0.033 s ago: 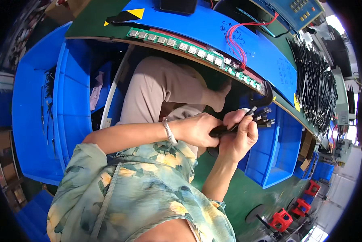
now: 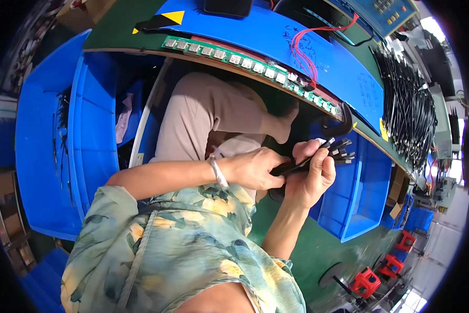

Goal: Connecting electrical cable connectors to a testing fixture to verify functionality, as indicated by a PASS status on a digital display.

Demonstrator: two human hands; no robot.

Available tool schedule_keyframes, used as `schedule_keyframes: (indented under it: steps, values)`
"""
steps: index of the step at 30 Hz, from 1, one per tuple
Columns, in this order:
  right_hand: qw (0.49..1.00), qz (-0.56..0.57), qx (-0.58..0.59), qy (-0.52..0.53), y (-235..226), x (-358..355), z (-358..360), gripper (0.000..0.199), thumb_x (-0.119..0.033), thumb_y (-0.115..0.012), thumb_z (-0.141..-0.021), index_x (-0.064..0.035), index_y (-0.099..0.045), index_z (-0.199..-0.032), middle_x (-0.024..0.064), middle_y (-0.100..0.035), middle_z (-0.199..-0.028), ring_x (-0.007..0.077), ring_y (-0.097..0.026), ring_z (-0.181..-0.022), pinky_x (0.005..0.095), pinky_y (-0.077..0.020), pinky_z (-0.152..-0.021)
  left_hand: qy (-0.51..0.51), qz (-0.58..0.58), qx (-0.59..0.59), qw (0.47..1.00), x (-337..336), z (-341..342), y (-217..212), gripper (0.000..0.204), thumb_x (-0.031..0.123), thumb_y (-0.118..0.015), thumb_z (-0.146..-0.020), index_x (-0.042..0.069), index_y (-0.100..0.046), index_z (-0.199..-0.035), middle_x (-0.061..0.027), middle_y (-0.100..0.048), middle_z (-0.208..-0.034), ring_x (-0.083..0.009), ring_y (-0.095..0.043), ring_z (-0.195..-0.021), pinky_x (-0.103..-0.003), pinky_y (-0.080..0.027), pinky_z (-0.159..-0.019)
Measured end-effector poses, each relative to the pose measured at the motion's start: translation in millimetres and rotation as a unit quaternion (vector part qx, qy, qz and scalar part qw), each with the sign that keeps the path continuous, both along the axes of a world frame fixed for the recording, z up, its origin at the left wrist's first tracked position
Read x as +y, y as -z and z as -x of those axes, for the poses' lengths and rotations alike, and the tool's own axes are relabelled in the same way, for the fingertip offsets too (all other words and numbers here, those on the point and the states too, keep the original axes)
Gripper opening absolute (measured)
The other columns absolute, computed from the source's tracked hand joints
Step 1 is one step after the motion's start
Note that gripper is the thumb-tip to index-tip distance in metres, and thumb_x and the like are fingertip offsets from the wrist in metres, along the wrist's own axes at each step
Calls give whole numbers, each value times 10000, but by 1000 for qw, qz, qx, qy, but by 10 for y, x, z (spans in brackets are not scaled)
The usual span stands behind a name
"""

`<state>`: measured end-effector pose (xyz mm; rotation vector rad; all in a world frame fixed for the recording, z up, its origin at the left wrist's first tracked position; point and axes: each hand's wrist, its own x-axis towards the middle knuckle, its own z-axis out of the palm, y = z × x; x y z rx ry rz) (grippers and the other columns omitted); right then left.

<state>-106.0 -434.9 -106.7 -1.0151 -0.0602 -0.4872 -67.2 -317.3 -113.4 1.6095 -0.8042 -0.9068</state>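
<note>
A bundle of short black cables [image 2: 298, 167] with metal-tipped plugs [image 2: 340, 151] runs between my hands, in front of my lap. My right hand [image 2: 311, 176] is closed around the plug end, its thumb and fingers pressing on the cables. The plugs stick out beyond its fingers toward the bench. My left hand [image 2: 254, 168], with a pale band on the wrist, is closed on the other end of the same bundle. Its fingertips are partly hidden, and the two hands nearly touch.
A green circuit board strip [image 2: 245, 63] with a row of metal sockets lies along the bench edge, with a black clamp [image 2: 343, 121] at its right end. Blue bins [image 2: 96, 120] stand at left and another blue bin [image 2: 344, 208] at right. Many black cables [image 2: 407, 104] lie on the bench.
Both hands stay almost in place on the cables. One cable on top of the bundle shows more plainly between the fingers of my right hand.
</note>
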Motion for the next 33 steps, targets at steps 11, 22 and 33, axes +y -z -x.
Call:
schedule_keyframes:
  steps: [11, 22, 33]
  values:
    - [856, 463, 153, 172, -271, -516, 215, 229, -10, -623, -694, 95, -548, -884, 160, -522, -1072, 194, -538, -897, 275, -424, -750, -8, -12, -115, 993, -7, -79, -63, 171, 156, -510, -773, -12, -513, -807, -157, -503, -623, -258, -512, -580, -352, -385, -546]
    - [641, 714, 107, -260, -272, -408, 720, 421, -249, -616, -714, -9, -366, -953, 172, -534, -692, 323, -542, -578, 389, -407, -432, 287, -118, -148, 939, -50, 130, -173, 267, 243, -545, -742, 0, -553, -851, -201, -561, -728, -337, -542, -707, -389, -428, -633]
    - [723, 656, 212, -35, -1620, -1609, 667, 276, -128, -575, -767, 4, -390, -611, 48, -379, -467, 99, -399, -412, 250, -312, -392, -147, 199, -191, 950, 282, -359, -1140, 215, -36, -544, -686, -15, -568, -899, -114, -565, -900, -176, -555, -797, -274, -440, -726]
